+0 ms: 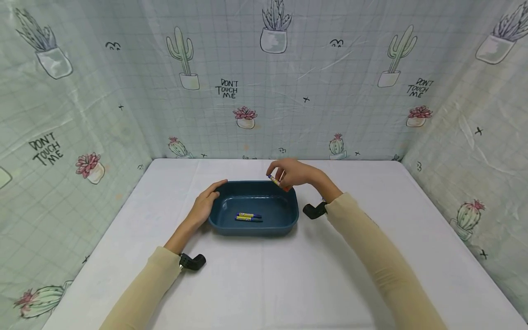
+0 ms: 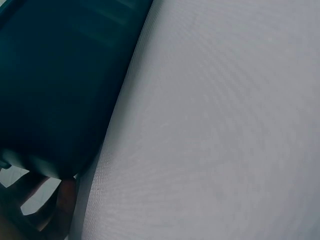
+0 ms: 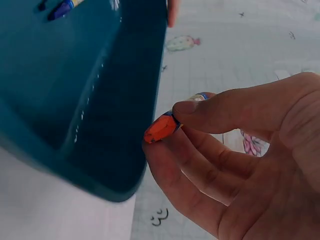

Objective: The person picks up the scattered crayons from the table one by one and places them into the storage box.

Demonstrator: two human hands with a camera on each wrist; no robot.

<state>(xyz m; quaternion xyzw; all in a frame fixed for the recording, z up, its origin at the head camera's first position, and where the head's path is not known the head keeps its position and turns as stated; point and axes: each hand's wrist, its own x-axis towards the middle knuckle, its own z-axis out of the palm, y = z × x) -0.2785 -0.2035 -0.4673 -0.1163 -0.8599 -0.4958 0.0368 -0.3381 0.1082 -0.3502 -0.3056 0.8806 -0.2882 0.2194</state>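
Observation:
A dark blue rectangular basin [image 1: 253, 231] stands on the white table. Two crayons [image 1: 248, 219] in yellow wrappers lie side by side on its floor. At the basin's left end my left hand [image 1: 202, 207] grips the rim, thumb over the edge and fingers along the outside. In the left wrist view, the fingers [image 2: 65, 205] touch the basin's outer wall. Over the basin's back right corner, my right hand [image 1: 294, 173] pinches an orange crayon [image 3: 162, 127] between thumb and fingers. In the right wrist view, part of a blue crayon [image 3: 62, 9] shows inside the basin.
White cloth covers the table [image 1: 264, 279]. Behind and on both sides hangs a curtain [image 1: 288, 110] printed with cacti and lettering. Each wrist carries a small black device, such as the right wrist device [image 1: 315, 211].

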